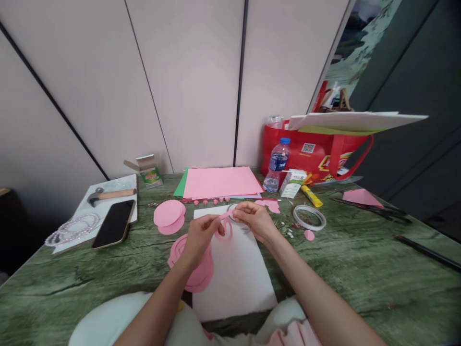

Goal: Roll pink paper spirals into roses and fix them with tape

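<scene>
A curled pink paper strip is stretched between my two hands above a white sheet. My left hand pinches one part of the strip between thumb and forefinger. Fingers of my right hand are closed on its other end, and the loops hang down between the hands. Below and left of my left hand lie pink paper pieces with spiral lines. Further left is a small stack of pink paper circles. A row of small pink rolled pieces lies just beyond the white sheet.
Pink paper sheets are stacked at the back. To the right are a tape roll, glue stick, white carton, water bottle, red bag and scissors. On the left lie a phone and hammer.
</scene>
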{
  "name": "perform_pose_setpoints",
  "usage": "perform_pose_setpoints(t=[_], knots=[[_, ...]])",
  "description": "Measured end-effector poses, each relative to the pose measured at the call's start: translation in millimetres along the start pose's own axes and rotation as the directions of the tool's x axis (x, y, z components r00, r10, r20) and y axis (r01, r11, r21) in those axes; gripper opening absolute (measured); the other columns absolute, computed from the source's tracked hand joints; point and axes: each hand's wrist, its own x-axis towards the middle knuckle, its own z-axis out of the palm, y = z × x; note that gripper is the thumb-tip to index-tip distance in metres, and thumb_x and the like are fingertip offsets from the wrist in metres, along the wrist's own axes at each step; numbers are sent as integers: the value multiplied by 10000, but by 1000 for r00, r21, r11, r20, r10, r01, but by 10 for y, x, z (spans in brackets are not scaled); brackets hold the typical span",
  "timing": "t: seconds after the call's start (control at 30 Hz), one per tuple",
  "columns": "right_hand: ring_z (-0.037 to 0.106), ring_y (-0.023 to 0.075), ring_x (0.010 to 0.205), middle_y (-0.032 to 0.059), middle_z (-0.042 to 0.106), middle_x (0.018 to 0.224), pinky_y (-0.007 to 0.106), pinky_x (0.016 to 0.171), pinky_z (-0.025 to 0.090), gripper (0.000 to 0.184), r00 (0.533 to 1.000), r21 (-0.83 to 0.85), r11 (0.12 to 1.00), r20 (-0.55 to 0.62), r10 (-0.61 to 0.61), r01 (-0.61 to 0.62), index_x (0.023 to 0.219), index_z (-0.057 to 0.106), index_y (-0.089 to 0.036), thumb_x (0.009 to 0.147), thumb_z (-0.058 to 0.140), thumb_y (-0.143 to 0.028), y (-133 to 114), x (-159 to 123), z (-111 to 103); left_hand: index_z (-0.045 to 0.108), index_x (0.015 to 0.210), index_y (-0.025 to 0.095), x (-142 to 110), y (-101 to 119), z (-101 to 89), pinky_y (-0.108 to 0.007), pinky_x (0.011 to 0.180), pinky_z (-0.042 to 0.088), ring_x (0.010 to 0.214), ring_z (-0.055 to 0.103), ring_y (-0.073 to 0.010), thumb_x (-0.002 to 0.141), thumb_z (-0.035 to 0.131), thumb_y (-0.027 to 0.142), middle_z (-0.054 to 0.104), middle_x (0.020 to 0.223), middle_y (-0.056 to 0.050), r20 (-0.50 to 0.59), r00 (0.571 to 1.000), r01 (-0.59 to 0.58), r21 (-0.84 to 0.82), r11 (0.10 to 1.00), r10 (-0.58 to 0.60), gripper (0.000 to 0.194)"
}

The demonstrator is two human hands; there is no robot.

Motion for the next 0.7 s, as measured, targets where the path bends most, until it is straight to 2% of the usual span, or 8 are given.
perform_pose_setpoints(t=[0.1,0.2,0.33,0.43,0.7], knots=[[563,94,516,-18,634,565,244,580,466,214,1000,-3,1000,-29,-12,12,620,647,-171,470,779,-249,-14,-6,15,581,569,150,-4,2,-3,-242,616,379,574,500,-128,748,495,280,571,552,-9,4,1000,-6,9,1000,6,238],[586,109,554,-5,652,595,269,642,477,225,999,9,1000,-40,-1,1,647,666,-170,475,778,-262,-8,2,12,583,571,152,-4,10,-5,-243,617,379,576,497,-129,747,502,288,567,551,-7,-6,1000,7,9,1000,-7,236],[618,128,641,15,678,672,282,718,473,260,1000,19,1000,19,21,-21,725,678,-173,505,768,-278,13,16,-12,576,538,155,-2,38,0,-241,630,374,572,492,-121,731,522,280,559,537,5,-40,999,22,0,1000,-22,237],[626,134,665,24,685,692,276,720,472,280,999,15,1000,48,27,-27,758,676,-170,514,765,-275,15,17,-24,574,527,153,-3,54,5,-240,621,369,560,487,-116,727,524,273,555,528,7,-44,998,34,-12,999,-35,239],[616,116,600,12,677,643,262,680,477,268,999,0,1000,34,30,-30,735,675,-172,505,769,-271,13,14,-25,581,537,150,3,27,5,-236,596,377,551,490,-118,731,520,266,561,523,2,-35,999,21,-11,1000,-22,235]])
